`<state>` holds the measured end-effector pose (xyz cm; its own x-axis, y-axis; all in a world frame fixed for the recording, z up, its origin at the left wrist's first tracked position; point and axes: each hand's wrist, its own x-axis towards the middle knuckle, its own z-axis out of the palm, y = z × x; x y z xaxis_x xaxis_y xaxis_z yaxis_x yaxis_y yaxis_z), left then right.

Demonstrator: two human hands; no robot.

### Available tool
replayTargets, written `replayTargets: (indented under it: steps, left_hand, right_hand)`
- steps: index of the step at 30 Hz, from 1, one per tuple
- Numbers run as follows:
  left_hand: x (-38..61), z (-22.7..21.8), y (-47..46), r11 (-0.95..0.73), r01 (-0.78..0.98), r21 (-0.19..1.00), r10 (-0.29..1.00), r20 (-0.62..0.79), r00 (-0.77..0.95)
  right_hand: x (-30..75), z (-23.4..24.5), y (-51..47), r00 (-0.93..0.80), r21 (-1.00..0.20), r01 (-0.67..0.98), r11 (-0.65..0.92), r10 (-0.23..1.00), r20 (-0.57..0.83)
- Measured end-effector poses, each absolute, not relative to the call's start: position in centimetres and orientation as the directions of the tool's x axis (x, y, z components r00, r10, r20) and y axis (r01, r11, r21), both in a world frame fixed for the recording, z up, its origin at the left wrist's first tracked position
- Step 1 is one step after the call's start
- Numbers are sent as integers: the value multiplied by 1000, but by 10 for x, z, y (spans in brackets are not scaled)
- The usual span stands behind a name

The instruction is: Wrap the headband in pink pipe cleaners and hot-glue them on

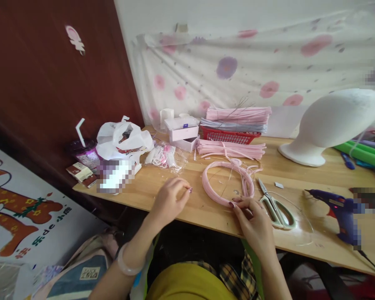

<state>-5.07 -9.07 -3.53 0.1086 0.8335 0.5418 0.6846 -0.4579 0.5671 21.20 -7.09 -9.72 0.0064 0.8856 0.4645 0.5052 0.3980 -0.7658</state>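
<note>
A pink fuzzy hoop made of wrapped pipe cleaners lies on the wooden table. My right hand pinches its near edge with fingers closed on it. My left hand hovers to the left of the hoop, fingers curled, thumb and forefinger pinched together; what they hold is too small to make out. Loose pink pipe cleaners lie just behind the hoop.
Scissors lie right of the hoop, a blue glue gun further right. A white foam head stands at the back right. A red basket with pink bundles, white boxes, a plastic bag and a cup sit behind.
</note>
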Motion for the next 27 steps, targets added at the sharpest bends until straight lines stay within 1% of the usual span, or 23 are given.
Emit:
replayTargets:
  steps: [2, 4, 10, 12, 14, 15, 17, 19, 21, 27]
  left_hand:
    - [-33, -45, -83, -496, 650, 575, 831, 532, 163]
    - [-20, -54, -78, -494, 647, 581, 838, 518, 174]
    - [-2, -68, -83, -492, 597, 634, 822, 564, 77]
    - [5, -68, -85, -526, 516, 676, 818, 569, 88]
    - [11, -68, -87, -537, 374, 756, 829, 556, 64]
    - [13, -68, -88, -508, 285, 813, 850, 527, 10]
    - [15, -70, -88, -398, 100, 912, 900, 409, -150]
    - [14, -72, -88, -300, -51, 953, 923, 276, -270]
    - [11, -74, -86, -257, -140, 956, 927, 203, -316]
    - [6, -76, -79, -209, -324, 923, 936, 92, -341]
  right_hand:
    - [212, -97, -71, 16, -782, 495, 380, 895, 445]
    - [212, -97, -71, 23, -796, 484, 363, 905, 426]
    - [211, -97, -72, 35, -783, 516, 348, 904, 426]
    - [211, -97, -72, 28, -780, 519, 349, 906, 423]
    - [211, -98, -72, 25, -782, 517, 349, 907, 421]
    - [211, -98, -72, 26, -783, 515, 349, 907, 421]
    - [211, -98, -72, 26, -787, 509, 349, 907, 420]
    - [210, -97, -72, 21, -785, 510, 352, 907, 421]
    - [210, -96, -72, 21, -775, 524, 353, 904, 426]
    - [210, -95, -73, 22, -746, 559, 363, 892, 451]
